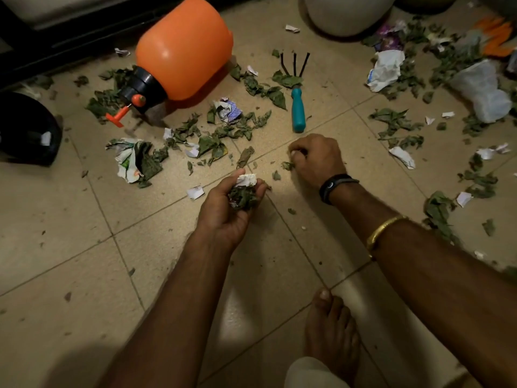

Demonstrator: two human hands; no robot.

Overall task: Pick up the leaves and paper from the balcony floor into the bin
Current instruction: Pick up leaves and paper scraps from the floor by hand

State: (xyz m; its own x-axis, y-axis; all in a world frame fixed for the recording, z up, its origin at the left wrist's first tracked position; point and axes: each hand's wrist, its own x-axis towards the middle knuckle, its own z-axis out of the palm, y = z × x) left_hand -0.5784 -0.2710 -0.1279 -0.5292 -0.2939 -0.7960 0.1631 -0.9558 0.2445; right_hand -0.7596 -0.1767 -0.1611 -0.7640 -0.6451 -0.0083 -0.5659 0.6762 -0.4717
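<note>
Btm ctr: bare foot (pixel 331 329) flat on the tiled floor (pixel 84 233), pale trouser knee (pixel 310 373) just below it.

Mid-frame, L hand (pixel 232 203) is palm-up, grip closed round a wad of leaves & paper (pixel 243 194), a white scrap on top. R hand (pixel 316 161) sits just right of and above it, knuckles up, fingertips down at the floor, grip curled together on a leaf bit (pixel 288 165) that pokes out at its left side. R wrist has a black band (pixel 334 187); a gold bangle (pixel 383 231) sits further down that forearm.

Small paper scrap (pixel 195 192) lies just left of the L hand. Above-left of that, a crumpled printed paper (pixel 128 161) w/ leaves on it. Loose leaves (pixel 212 144) spread across frame ctr, more at right edge.

Left edge: black bin (pixel 28 130), a white scrap inside, well apart from both hands.

Above ctr: hand rake (pixel 298 107), teal handle, prongs pointing up-frame, a leaf over its neck. Left of it, orange sprayer bottle (pixel 181 49) on its side, black cap toward lower left.

Upper right: crumpled white paper (pixel 386 70), clear plastic bag (pixel 481 91), purple wrapper (pixel 389 37) amid leaves. Top ctr: pale round pot (pixel 347 12), cut off by frame.
</note>
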